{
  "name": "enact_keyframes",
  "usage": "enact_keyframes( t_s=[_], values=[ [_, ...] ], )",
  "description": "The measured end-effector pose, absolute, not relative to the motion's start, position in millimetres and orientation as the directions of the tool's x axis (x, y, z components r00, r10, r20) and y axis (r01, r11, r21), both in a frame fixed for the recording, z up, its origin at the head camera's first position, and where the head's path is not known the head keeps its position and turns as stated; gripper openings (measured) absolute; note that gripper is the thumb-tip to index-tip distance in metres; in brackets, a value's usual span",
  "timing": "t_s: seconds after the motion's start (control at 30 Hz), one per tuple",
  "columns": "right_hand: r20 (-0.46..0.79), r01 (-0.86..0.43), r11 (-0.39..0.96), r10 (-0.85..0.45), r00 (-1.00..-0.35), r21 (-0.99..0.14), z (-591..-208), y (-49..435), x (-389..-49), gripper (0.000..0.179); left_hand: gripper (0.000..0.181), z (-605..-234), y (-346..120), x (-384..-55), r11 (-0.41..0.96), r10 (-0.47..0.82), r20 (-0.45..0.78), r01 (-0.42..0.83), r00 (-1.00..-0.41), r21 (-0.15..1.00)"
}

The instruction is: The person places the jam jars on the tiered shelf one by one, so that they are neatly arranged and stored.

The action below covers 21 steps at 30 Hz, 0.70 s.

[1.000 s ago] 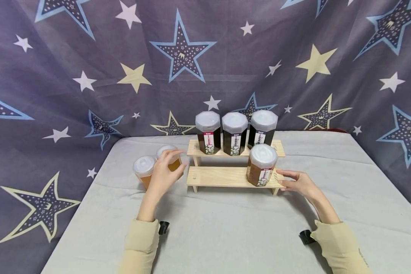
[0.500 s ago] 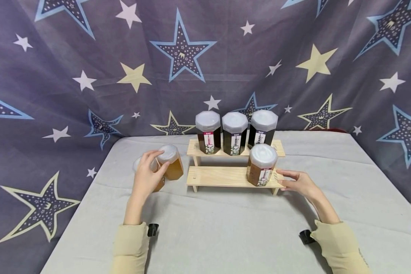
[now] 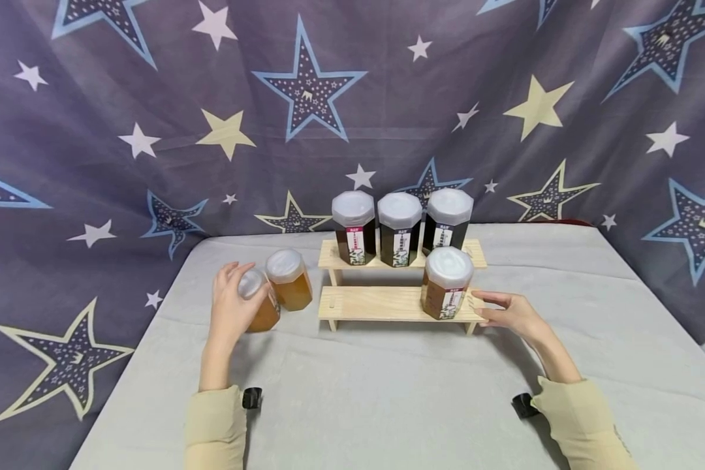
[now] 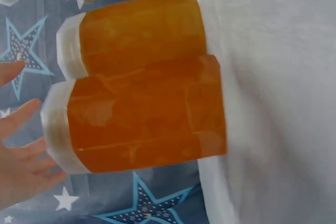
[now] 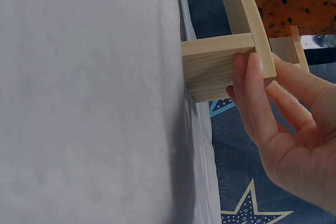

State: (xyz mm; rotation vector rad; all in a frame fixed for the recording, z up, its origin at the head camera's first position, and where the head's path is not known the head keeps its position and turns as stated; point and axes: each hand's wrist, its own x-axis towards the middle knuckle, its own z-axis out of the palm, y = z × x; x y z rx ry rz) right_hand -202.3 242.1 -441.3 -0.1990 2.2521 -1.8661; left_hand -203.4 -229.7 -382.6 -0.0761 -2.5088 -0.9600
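We note the left hand (image 3: 229, 303) at the lid of an octagonal amber jar with a translucent white lid (image 3: 266, 318), standing on the table (image 3: 376, 398), which is covered in pale grey cloth. Its grip is spread wide, thumb apart from fingers; whether the fingertips press on the lid we cannot tell. A second octagonal amber jar with a white lid (image 3: 295, 292) stands upright just beside the first.

We find the right hand (image 3: 514, 316) with its grip closed in a pinch on the right end of a pale wooden lower shelf (image 3: 370, 301). Near that end stands a reddish-brown octagonal jar with a white lid (image 3: 433, 297), label facing us. Behind, on a pale wooden upper shelf (image 3: 477, 253), we count three dark octagonal jars with white lids (image 3: 398, 247) in a row. Purple-grey star-printed fabric (image 3: 446, 140) hangs behind the table.
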Motion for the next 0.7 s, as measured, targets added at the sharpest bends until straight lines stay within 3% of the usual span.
enact_keyframes(
  t_s=[0.7],
  values=[
    [-0.075, 0.032, 0.179, -0.238, -0.968, -0.983, -442, 242, -203, 0.051, 0.056, -410, -248, -216, 0.717, -0.153, 0.279, 0.088, -0.948, 0.692]
  ],
)
